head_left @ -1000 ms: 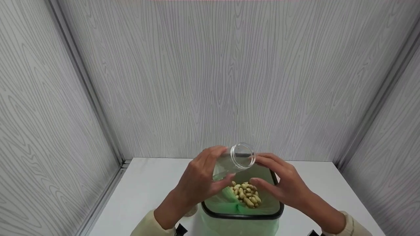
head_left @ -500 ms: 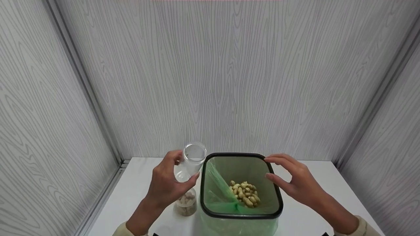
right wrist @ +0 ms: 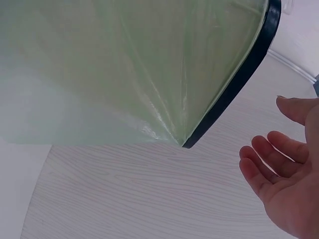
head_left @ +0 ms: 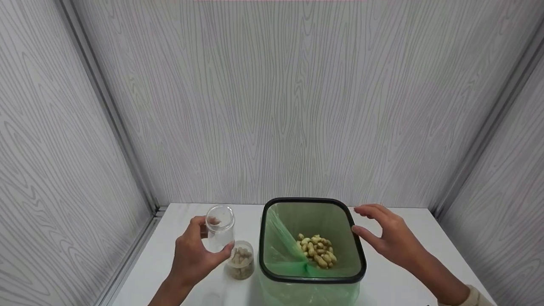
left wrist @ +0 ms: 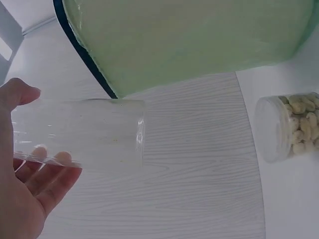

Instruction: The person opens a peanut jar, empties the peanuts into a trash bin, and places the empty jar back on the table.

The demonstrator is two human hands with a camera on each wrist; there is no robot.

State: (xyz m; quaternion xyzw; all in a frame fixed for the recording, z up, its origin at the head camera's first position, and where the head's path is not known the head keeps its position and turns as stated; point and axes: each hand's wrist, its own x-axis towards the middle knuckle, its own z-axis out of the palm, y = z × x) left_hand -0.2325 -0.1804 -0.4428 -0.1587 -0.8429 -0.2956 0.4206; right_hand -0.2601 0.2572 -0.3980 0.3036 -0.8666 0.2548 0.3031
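Observation:
In the head view my left hand (head_left: 191, 257) grips a clear empty jar (head_left: 221, 231) between thumb and fingers, above the left of the white table. The left wrist view shows the see-through jar (left wrist: 104, 132) with fingertips along its side. Just right of the hand stands a second clear jar (head_left: 241, 264), lidded and filled with pale nuts (left wrist: 303, 127). Peanuts in the shell (head_left: 318, 251) lie at the bottom of a bin with a black rim (head_left: 312, 280). My right hand (head_left: 389, 236) is beside the rim's right side, fingers relaxed and holding nothing.
A green plastic bag (head_left: 278, 231) lines the bin and hangs over its outside. The bin stands on the white table (head_left: 399, 284), and grey wood-patterned panels (head_left: 289, 106) rise behind and on both sides.
My left hand has carried the empty jar from over the bin leftward and down, past the nut-filled jar. My right hand has drawn back to the right, off the jar's mouth.

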